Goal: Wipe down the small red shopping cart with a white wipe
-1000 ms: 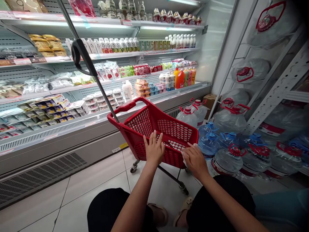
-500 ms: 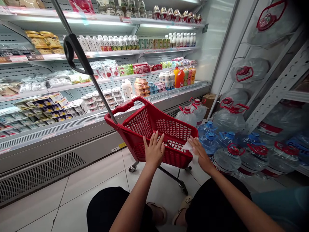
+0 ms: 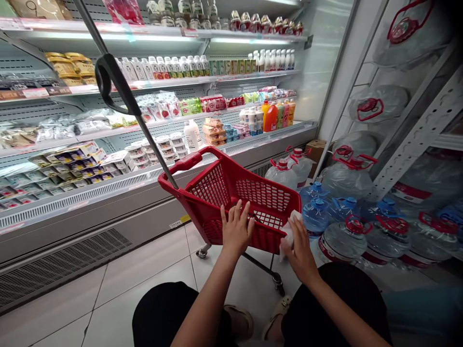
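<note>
A small red plastic shopping cart [image 3: 264, 192] on casters stands tilted toward me at an angle, its grey pole rising to the upper left. My left hand [image 3: 237, 229] lies against the near side of the basket, fingers spread and holding nothing. At the basket's right front corner, my right hand [image 3: 299, 248] presses a crumpled white tissue [image 3: 287, 233] against the rim. Its fingers are bent over the tissue and partly cover it. A dark item inside the basket is too small to make out.
A refrigerated display case [image 3: 152, 202] with dairy and drinks runs behind the cart. Large water jugs [image 3: 342, 241] with red handles crowd the floor at right, beside a white perforated rack post [image 3: 415, 130]. My knees and shoes are below the cart.
My right hand has drawn back around the basket's corner, and its fingers have bent more over the tissue. My left hand stays on the near side. The view has shifted slightly.
</note>
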Action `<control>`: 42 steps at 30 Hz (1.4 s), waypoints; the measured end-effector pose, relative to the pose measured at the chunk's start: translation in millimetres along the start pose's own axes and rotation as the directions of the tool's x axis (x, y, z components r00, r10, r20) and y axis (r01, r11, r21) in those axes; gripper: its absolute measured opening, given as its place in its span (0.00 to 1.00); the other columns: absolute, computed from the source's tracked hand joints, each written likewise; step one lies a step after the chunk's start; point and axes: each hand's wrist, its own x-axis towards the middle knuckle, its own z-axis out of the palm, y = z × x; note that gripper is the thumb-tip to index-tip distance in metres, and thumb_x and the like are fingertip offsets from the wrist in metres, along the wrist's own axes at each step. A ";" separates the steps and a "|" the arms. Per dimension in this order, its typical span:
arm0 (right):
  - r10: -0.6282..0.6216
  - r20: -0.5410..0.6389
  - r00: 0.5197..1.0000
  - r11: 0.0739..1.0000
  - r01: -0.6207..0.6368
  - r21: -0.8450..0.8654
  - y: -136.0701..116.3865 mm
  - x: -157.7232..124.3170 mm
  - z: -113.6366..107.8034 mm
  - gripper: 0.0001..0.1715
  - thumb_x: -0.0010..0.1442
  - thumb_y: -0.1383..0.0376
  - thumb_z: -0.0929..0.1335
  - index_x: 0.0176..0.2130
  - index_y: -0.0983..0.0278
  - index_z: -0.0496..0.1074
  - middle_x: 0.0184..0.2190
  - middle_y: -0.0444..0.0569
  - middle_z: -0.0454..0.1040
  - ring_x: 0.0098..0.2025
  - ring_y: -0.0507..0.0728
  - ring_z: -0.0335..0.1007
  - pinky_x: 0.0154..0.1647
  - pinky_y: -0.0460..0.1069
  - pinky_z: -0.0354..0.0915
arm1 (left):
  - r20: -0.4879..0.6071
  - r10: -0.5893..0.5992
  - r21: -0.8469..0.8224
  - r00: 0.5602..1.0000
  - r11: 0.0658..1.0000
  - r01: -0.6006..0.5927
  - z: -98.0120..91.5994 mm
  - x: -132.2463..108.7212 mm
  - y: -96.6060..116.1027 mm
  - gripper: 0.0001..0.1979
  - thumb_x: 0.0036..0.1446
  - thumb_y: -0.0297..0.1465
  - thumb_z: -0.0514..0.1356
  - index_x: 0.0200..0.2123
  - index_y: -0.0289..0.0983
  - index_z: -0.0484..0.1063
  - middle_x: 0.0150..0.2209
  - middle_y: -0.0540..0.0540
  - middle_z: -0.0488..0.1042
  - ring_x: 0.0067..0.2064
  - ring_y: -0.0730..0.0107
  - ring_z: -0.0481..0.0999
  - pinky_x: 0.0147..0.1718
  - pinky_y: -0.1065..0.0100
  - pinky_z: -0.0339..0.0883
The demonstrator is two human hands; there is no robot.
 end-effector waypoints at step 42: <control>-0.153 -0.078 0.985 0.964 0.131 -0.233 14.8 85.9 33.1 0.32 0.77 0.58 0.54 0.75 0.58 0.54 0.71 0.52 0.65 0.73 0.63 0.58 0.73 0.67 0.55 | -0.115 -0.073 0.079 0.991 0.993 0.082 -23.2 33.9 -64.2 0.24 0.70 0.43 0.55 0.64 0.41 0.73 0.69 0.43 0.67 0.77 0.40 0.45 0.75 0.40 0.42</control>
